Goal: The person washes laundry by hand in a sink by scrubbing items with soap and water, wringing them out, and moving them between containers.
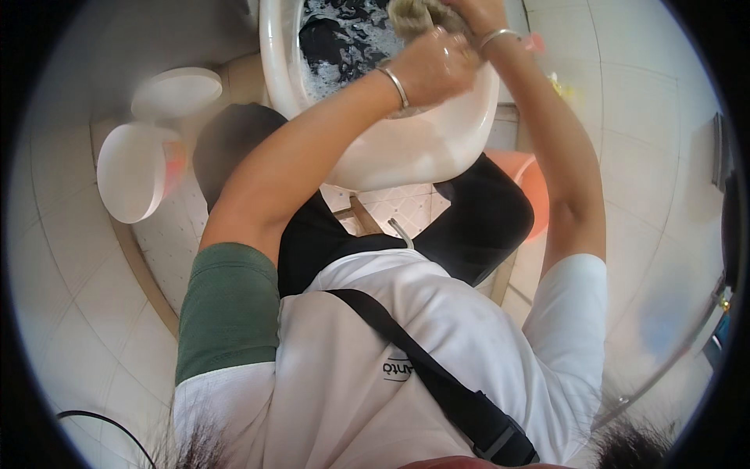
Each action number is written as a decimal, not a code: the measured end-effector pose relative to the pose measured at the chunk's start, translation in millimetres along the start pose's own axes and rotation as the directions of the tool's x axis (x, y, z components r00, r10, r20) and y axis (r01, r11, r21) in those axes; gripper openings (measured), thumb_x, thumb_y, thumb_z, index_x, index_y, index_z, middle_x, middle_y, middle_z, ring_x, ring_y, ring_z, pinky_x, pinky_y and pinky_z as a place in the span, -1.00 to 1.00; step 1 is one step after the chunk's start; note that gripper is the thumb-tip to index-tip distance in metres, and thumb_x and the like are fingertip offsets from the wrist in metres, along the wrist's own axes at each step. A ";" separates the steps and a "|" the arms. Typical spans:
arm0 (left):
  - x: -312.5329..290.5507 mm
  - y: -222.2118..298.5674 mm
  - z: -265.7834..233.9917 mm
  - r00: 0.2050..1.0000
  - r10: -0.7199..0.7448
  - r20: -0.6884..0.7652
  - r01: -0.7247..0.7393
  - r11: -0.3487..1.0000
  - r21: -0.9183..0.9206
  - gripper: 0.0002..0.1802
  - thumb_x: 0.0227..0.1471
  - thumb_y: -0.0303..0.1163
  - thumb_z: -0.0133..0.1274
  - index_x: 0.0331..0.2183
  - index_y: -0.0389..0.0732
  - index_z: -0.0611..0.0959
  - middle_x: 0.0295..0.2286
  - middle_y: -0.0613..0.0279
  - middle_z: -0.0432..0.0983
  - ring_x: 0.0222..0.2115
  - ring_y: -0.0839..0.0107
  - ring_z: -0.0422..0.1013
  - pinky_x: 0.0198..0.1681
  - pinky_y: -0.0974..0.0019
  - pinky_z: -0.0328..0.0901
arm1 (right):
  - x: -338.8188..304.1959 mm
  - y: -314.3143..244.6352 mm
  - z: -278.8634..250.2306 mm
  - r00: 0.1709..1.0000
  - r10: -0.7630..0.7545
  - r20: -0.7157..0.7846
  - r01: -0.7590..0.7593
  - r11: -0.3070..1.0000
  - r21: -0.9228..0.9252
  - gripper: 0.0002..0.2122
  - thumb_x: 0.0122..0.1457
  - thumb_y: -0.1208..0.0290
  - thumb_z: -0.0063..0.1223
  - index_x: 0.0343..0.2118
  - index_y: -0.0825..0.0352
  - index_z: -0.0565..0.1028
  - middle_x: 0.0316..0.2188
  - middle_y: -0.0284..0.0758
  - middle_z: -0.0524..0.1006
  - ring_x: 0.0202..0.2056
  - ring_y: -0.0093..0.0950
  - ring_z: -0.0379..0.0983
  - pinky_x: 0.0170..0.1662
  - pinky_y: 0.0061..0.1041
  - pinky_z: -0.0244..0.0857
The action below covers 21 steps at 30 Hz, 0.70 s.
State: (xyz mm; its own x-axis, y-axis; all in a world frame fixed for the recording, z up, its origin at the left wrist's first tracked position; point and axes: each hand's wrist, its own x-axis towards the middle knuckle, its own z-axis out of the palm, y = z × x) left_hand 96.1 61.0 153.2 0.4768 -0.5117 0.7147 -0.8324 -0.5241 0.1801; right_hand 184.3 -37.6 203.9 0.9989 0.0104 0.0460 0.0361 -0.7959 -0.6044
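Note:
A wet grey-green cloth (414,14) is bunched up over the far right part of a large pinkish-white basin (422,148). My left hand (439,69) is closed in a fist against it, slightly blurred and wet. Beside it, at the top edge of the picture, my right hand (480,16) also grips the cloth, its fingers partly cut off. Dark fabric (324,43) lies in sudsy water inside the basin. Each wrist wears a silver-coloured bangle.
My knees straddle the basin's near end. To the left are a white container (125,176) and a white oval object (181,90). An orange bucket (533,187) stands behind my right knee. Tiled walls (641,156) rise close by on both sides.

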 end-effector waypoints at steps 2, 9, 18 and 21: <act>2.4 -20.0 -1.2 0.976 -0.211 0.050 0.212 0.977 -0.012 -0.81 -0.25 -0.28 0.11 -0.49 -0.13 0.54 -0.43 0.40 0.40 -0.29 0.38 0.30 -0.26 0.29 0.22 | 20.1 34.3 -19.6 0.897 -0.392 0.204 0.441 0.756 -0.484 -0.84 -0.17 0.45 0.03 -0.44 0.18 0.50 -0.46 -0.11 0.47 -0.39 -0.24 0.43 -0.32 -0.37 0.27; -12.2 -77.0 34.5 0.568 -0.801 0.188 0.510 0.163 -0.845 -0.59 -0.08 -0.34 0.01 -0.17 -0.31 0.36 -0.37 0.19 0.39 -0.39 0.49 0.32 -0.35 0.47 0.24 | 52.1 121.8 -68.6 0.917 0.371 -0.149 0.048 0.269 0.962 -0.78 -0.15 0.47 0.02 -0.37 0.40 0.41 -0.38 -0.24 0.43 -0.34 -0.33 0.37 -0.26 -0.36 0.30; -31.7 -84.6 27.7 0.206 -0.759 0.617 0.804 -0.227 -0.549 -0.65 -0.01 -0.25 -0.07 -0.21 -0.26 0.42 -0.29 0.18 0.45 -0.29 0.45 0.37 -0.25 0.46 0.26 | -45.7 217.6 -232.6 0.527 0.604 -0.598 0.197 0.598 0.777 -0.69 -0.14 0.46 0.03 -0.28 0.43 0.38 -0.31 -0.23 0.40 -0.29 -0.34 0.34 -0.22 -0.29 0.24; -25.2 -74.9 21.6 0.202 -0.739 0.642 0.851 -0.193 -0.489 -0.66 0.00 -0.25 -0.09 -0.21 -0.26 0.42 -0.29 0.18 0.44 -0.29 0.45 0.37 -0.25 0.46 0.25 | -124.9 226.5 -285.5 0.390 0.697 -0.602 0.169 0.588 0.791 -0.63 -0.34 0.45 0.20 -0.36 0.44 0.43 -0.36 -0.25 0.47 -0.32 -0.43 0.38 -0.26 -0.54 0.28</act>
State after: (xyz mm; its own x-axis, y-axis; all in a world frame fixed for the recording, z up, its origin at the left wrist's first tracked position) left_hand 152.5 98.4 107.2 0.8930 -0.1528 -0.4233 0.4281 -0.0016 0.9037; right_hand 59.1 -392.1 288.4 0.3969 -0.9147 0.0755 0.2138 0.0122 -0.9768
